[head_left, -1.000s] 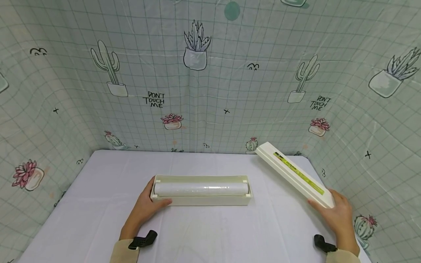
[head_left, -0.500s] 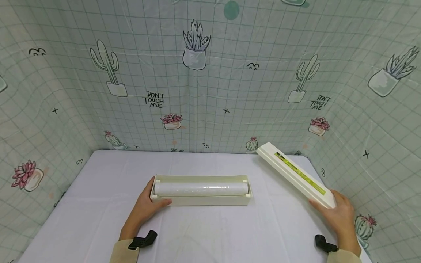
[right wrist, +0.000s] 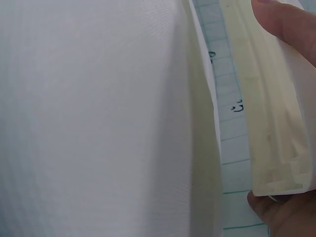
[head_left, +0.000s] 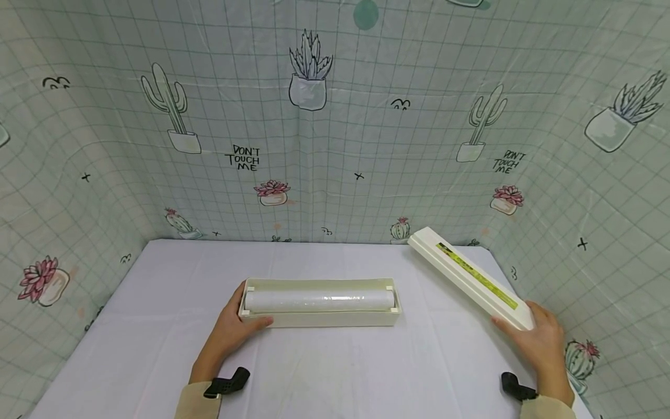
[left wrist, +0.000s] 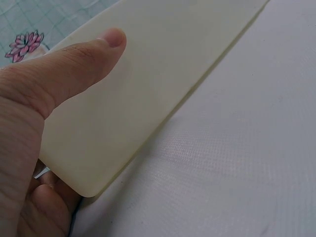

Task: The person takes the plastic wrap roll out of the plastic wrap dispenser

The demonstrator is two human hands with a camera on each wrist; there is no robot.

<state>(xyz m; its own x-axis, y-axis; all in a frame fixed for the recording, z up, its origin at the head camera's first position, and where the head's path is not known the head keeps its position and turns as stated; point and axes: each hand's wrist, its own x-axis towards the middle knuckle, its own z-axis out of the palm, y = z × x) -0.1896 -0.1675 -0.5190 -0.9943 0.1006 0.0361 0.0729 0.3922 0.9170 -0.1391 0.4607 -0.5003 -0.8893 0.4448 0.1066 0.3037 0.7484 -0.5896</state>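
A cream, open-topped plastic wrap dispenser box (head_left: 330,319) lies lengthwise on the table, with a shiny white roll of plastic wrap (head_left: 314,301) inside. My left hand (head_left: 227,326) grips its left end. In the left wrist view the thumb presses the box's front wall (left wrist: 133,98), while other fingers wrap the end, partly hidden. At the right, my right hand (head_left: 539,343) holds the near end of the long white lid (head_left: 450,273), which slants away to the back left and bears a yellow-green label. The right wrist view shows the lid's cream hollow underside (right wrist: 266,113).
A white cloth covers the table (head_left: 335,372), whose right edge runs close beside the right hand. Around the back and sides hangs a gridded curtain (head_left: 335,134) printed with cacti. Black wrist cameras sit on both wrists.
The right hand and lid have shifted very slightly to the right. The left hand keeps its hold on the dispenser box, which has stayed in place.
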